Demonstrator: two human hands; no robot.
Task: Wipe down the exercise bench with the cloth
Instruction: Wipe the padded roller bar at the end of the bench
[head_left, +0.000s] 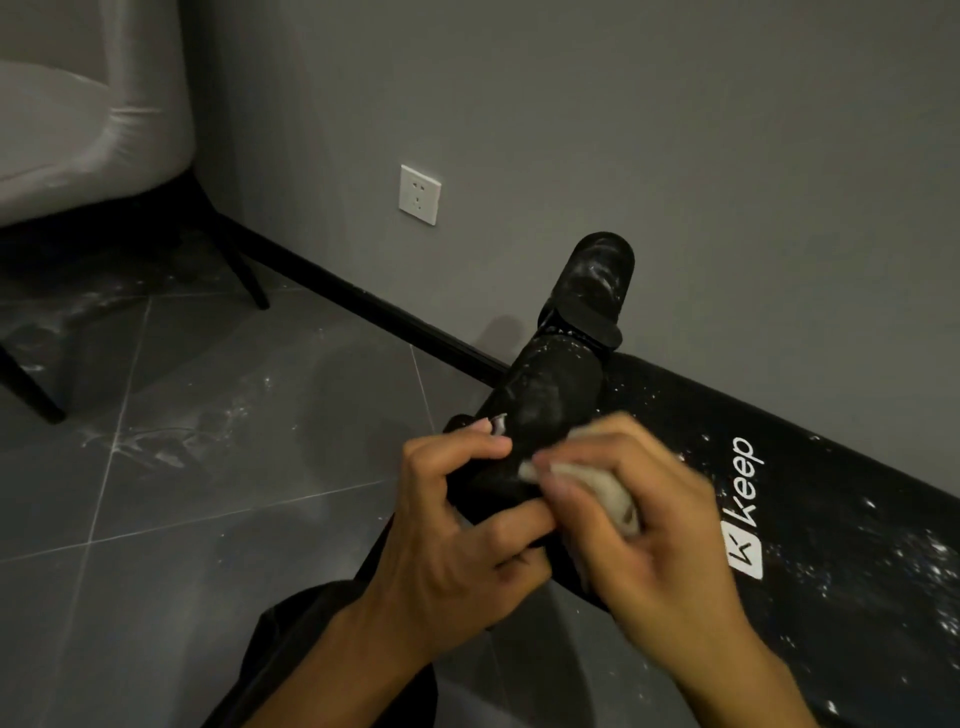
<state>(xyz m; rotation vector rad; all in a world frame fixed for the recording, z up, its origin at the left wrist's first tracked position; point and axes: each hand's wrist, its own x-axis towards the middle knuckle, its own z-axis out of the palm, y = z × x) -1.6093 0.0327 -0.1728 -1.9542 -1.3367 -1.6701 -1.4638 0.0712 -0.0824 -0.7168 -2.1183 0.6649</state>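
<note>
Against the grey wall (623, 104), a black exercise bench (831, 519) runs across the dark tiled floor (182, 467), its padded surface flecked with white dust and marked "keep". At its near end a black padded roller (545, 395) rises toward a second one (597, 275). The left hand (457, 530) has its fingers clenched around the lower roller, while the right hand (639, 519) grips a bunched pale cloth (602, 493) pressed against it. A white socket (420, 194) sits on the wall; a pale chair (78, 114) stands at left.

Grey chair (78, 130), wall socket (420, 195)
</note>
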